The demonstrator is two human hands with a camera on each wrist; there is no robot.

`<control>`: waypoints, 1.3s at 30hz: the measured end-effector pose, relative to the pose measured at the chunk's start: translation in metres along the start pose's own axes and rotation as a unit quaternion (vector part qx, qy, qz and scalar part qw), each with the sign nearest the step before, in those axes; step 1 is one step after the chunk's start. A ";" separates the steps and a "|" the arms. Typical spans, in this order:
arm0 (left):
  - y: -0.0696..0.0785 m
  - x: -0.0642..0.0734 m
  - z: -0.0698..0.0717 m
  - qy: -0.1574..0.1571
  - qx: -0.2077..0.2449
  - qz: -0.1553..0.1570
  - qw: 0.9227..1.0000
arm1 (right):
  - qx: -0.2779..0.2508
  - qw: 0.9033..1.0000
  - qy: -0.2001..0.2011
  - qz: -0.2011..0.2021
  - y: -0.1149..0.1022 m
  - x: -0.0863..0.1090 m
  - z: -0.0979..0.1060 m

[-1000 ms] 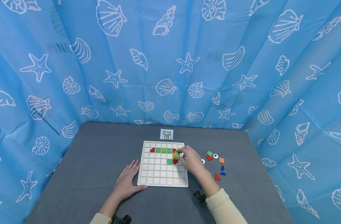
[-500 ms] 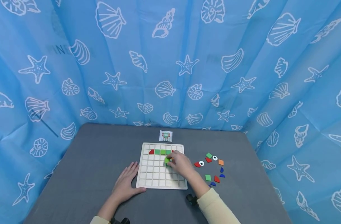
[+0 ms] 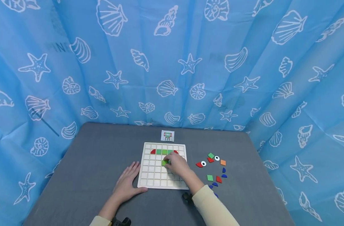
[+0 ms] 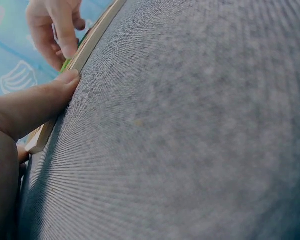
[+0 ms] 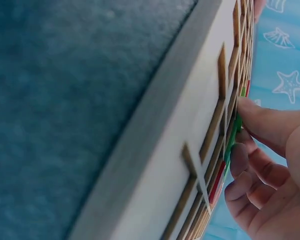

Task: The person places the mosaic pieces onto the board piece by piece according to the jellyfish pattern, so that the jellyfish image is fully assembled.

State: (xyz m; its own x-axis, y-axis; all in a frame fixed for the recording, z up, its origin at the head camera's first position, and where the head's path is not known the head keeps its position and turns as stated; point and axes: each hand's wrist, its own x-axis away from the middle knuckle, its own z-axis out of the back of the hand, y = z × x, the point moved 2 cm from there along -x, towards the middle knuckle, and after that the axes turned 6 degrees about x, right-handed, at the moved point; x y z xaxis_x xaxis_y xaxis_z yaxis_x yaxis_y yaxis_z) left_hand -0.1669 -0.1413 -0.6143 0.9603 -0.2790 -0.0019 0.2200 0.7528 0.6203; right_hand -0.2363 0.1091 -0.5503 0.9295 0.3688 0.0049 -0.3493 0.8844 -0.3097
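Beyond the grid board hangs the blue curtain, and the grey surface stretches out all around that board! Here's the left hand at the board's near left corner, fingers straight and slightly apart, thumb against the near edge: that looks like useful bracing, worth keeping firm so nothing slides. Over the board arches the right hand, and that's where the action is! Just past the board's far edge lies the picture card, a pattern worth a glance at each placement. In the board's second row from the far edge, a neat line: three green tiles with a red quarter piece at the left end and another at the right. And now the light-green tile, at the middle of the board, right fingers clamped on its edges! Whether it sits fully flat in its cell, no telling. The touch called for seems light: square it to the dividers, press evenly, release straight up without brushing neighbours. Off to the board's right, the loose ones: orange tile, white rings and, tiniest of all, blue pieces
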 end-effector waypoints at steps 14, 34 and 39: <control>0.005 0.001 0.001 0.005 0.006 0.001 1.000 | -0.014 1.000 0.014 0.016 0.004 0.010 0.017; 0.001 0.001 -0.001 0.009 -0.001 0.005 1.000 | -0.033 0.995 0.077 -0.059 0.043 0.040 0.048; 0.005 0.000 0.000 0.016 0.007 -0.005 1.000 | -0.033 0.991 0.101 -0.078 0.059 0.047 0.054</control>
State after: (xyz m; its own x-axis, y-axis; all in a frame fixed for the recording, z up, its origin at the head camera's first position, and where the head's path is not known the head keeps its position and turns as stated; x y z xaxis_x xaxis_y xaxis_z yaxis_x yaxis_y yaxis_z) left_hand -0.1657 -0.1382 -0.6110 0.9631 -0.2673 -0.0330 0.2273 0.7411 0.6317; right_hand -0.2191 0.1940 -0.5165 0.9786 0.1593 -0.1302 -0.1978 0.9028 -0.3819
